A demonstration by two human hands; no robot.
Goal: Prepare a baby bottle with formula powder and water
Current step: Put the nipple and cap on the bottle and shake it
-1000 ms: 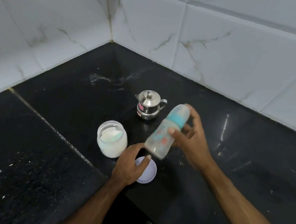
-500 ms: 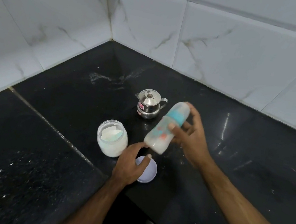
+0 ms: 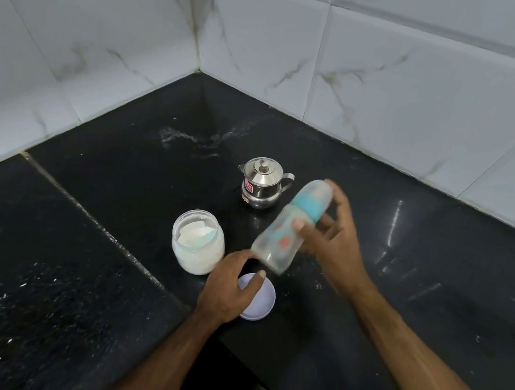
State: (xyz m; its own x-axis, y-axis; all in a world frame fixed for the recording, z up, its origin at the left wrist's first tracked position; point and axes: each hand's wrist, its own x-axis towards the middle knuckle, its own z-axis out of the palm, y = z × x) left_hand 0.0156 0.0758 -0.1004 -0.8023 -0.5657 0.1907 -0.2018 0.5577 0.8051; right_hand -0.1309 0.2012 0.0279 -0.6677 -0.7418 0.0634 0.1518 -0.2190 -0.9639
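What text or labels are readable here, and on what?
None readable.
Steel pot: two red stickers, print too small to read.
Baby bottle in the right hand: coloured prints, motion-blurred, no legible words.
Powder jar and lid: no text visible.

Counts: one baby bottle with a teal collar, blurred. One open jar of white powder. One round pale lid flat on the counter. One small steel pot, itself lidded, with one handle and one spout. Two hands: left hand, right hand. Two bare forearms. One black stone counter, in two slabs with one seam. Two tiled walls, one corner.
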